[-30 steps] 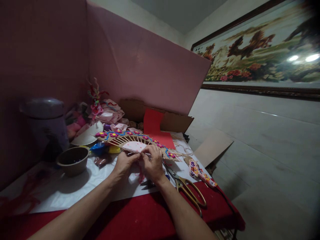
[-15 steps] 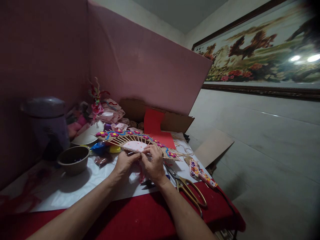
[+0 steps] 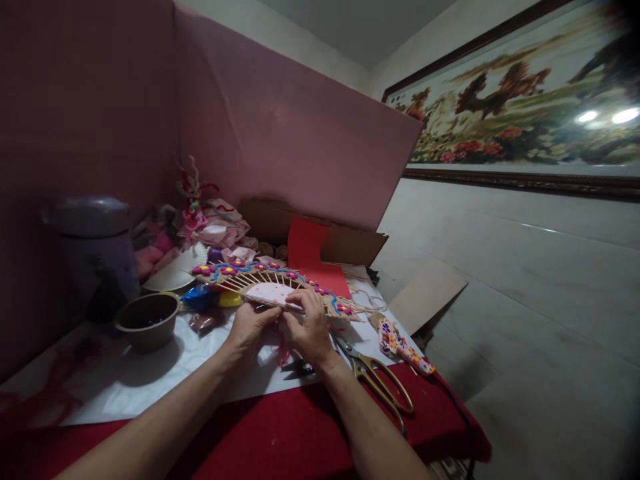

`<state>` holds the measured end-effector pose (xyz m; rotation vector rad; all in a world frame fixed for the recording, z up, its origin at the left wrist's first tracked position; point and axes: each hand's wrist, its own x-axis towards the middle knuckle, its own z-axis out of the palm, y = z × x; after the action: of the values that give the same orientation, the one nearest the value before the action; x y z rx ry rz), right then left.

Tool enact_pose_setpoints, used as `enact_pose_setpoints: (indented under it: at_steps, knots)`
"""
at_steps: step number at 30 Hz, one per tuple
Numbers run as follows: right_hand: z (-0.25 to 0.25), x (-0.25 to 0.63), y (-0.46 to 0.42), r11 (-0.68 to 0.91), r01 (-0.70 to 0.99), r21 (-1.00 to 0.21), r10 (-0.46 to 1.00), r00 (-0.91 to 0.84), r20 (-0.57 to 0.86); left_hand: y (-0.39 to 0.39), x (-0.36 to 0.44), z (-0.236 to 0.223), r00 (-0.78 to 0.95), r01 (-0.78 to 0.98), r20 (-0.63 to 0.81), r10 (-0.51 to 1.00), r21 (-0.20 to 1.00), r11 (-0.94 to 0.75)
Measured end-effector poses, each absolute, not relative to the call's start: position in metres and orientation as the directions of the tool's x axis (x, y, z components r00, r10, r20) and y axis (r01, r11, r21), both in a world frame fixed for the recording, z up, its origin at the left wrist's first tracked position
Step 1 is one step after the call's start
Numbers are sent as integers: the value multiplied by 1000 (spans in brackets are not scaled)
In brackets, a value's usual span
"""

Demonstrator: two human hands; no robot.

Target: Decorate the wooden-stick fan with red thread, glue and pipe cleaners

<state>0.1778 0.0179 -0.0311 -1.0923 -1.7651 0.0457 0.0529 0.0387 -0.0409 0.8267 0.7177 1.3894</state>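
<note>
We are holding a fan-shaped piece of thin wooden sticks with a flower-studded brown outer band and a pink-dotted white half-round centre (image 3: 269, 293) in the middle of the frame, above the white sheet (image 3: 200, 383) that is covering part of the red-cloth desk (image 3: 265, 437). Our left hand (image 3: 249, 330) is keeping its grip pinched on the lower edge of the white centre, and our right hand (image 3: 310, 330) is pinching that edge just beside it, its fingers bending over the dotted surface.

Large gold-handled scissors (image 3: 364, 361) are lying right of our right hand, their handles reaching over the red cloth. A flower-patterned object with a black cord (image 3: 400, 347) is resting farther right. At left of centre, a grey-brown round bowl (image 3: 150, 339) is standing on the sheet, with a small brown clear-wrapped packet (image 3: 204, 323) and a shiny blue packet (image 3: 197, 298) lying to its right. Behind the fan, a bright red sheet of paper (image 3: 305, 247) is leaning against brown cardboard (image 3: 355, 248), and a framed horse picture (image 3: 505, 100) is hanging at upper right
</note>
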Motion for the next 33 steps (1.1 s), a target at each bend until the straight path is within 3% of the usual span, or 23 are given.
enact_pose_setpoints:
  at_steps: [9,15,27,30,32,33]
  knots:
    - [-31,185,17,495,784,-373,721,-131,681,45,45,-43,0,-491,84,996,868,-74]
    - [-31,188,21,490,795,-359,704,-118,700,46,42,-40,90,-422,17,996,906,23]
    - [3,210,-10,412,705,-577,768,72,637,47,38,-27,185,-402,23,982,914,55]
    - [15,262,-18,219,789,-574,824,166,542,44,38,-22,152,-415,21,988,909,44]
    - [16,309,-22,-58,892,-448,878,259,402,43,38,-21,139,-428,21,990,903,40]
    - [13,331,-24,-122,899,-421,884,291,366,43,38,-20,134,-431,22,991,901,38]
